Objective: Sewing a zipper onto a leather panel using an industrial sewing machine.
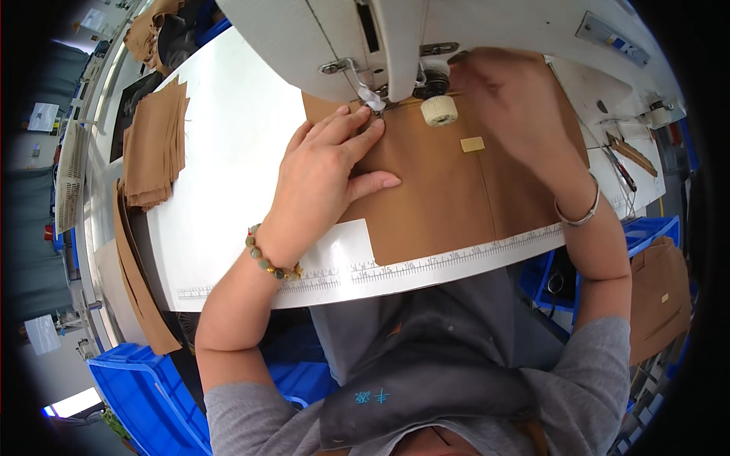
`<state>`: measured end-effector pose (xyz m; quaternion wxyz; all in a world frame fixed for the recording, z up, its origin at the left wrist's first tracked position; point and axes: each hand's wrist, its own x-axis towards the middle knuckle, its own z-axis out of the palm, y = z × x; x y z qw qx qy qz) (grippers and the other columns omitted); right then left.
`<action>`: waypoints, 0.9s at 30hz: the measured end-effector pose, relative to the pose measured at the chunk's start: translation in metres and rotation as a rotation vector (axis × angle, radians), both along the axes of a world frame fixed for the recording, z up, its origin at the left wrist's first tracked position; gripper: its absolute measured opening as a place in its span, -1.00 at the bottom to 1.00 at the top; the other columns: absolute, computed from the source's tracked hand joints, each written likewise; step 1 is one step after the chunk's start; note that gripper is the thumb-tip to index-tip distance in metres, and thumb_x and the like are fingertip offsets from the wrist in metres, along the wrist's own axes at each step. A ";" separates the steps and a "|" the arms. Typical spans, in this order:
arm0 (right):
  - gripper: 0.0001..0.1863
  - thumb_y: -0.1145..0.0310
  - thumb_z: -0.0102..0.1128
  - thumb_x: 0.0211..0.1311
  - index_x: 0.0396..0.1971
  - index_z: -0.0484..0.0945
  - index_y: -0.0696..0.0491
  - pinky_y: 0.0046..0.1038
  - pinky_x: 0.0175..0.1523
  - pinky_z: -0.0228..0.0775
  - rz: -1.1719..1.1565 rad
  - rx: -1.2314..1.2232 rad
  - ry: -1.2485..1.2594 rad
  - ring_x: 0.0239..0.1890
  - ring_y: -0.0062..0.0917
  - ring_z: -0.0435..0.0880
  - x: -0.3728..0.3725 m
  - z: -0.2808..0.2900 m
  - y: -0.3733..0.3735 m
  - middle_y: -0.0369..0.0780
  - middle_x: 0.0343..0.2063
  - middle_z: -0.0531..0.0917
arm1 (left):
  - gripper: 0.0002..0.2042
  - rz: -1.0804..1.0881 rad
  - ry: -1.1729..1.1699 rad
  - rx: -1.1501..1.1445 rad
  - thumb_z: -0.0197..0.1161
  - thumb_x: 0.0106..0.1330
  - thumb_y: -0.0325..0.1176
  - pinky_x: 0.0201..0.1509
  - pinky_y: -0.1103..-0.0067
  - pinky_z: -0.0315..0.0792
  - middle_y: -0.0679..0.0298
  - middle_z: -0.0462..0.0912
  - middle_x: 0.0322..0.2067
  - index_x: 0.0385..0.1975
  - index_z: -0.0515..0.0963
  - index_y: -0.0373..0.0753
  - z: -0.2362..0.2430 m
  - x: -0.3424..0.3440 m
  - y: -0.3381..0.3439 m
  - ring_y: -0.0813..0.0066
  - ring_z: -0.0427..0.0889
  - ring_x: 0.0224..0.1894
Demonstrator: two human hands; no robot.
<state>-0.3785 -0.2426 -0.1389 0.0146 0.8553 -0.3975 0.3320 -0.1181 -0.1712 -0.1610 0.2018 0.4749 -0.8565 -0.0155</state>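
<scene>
A large brown panel [426, 205], with a small yellow label [472, 144] and a seam down it, lies under the head of a white sewing machine [327, 45]. My left hand [327, 156] rests flat on the panel's left part, fingertips beside the presser foot [378, 106] and thumb spread. Higher up on the right, my right hand [506, 99] is bent at the wrist beside the machine's cream-coloured round part [439, 111]. Motion smears its fingers, so I cannot make out whether they hold or touch anything.
Brown cut pieces [156, 144] are stacked at the left, near long brown strips [141, 281]. Snips [623, 169] lie at the right. Blue bins [152, 391] stand below the table, and a labelled brown piece [660, 304] hangs at right. A ruler scale [456, 253] lines the front edge.
</scene>
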 end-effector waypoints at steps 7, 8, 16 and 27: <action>-0.78 0.23 0.34 0.34 -0.35 0.80 0.07 -0.40 -0.39 0.41 -0.046 0.077 -0.233 -0.57 -0.42 0.63 0.001 0.007 -0.001 -0.18 -0.58 0.69 | -0.33 -0.019 -0.003 -0.032 0.49 0.13 0.09 0.31 0.30 0.47 0.12 0.67 0.20 0.14 0.69 -0.28 -0.001 0.001 -0.001 0.09 0.62 0.20; -0.81 0.38 0.31 0.37 -0.28 0.77 0.20 -0.44 -0.32 0.45 -0.064 0.192 -0.202 -0.51 -0.47 0.67 0.000 0.007 0.000 -0.12 -0.50 0.75 | -0.33 -0.019 -0.003 -0.032 0.49 0.13 0.09 0.31 0.30 0.47 0.12 0.67 0.20 0.14 0.69 -0.28 -0.001 0.001 -0.001 0.09 0.62 0.20; -0.70 0.10 0.37 0.32 -0.44 0.78 0.03 -0.29 -0.46 0.30 0.080 0.083 -0.327 -0.65 -0.31 0.50 0.000 0.002 -0.010 -0.17 -0.67 0.57 | -0.32 0.013 -0.032 0.013 0.48 0.12 0.12 0.39 0.27 0.41 0.12 0.67 0.21 0.16 0.69 -0.24 0.001 -0.001 0.003 0.08 0.55 0.35; -0.52 0.04 0.40 0.31 -0.61 0.56 0.12 -0.22 -0.40 0.32 0.200 0.121 0.106 -0.58 -0.24 0.52 -0.019 0.005 -0.011 -0.11 -0.64 0.56 | -0.31 0.009 -0.008 0.006 0.47 0.13 0.13 0.36 0.27 0.42 0.12 0.67 0.22 0.16 0.69 -0.26 -0.001 0.001 0.000 0.06 0.55 0.35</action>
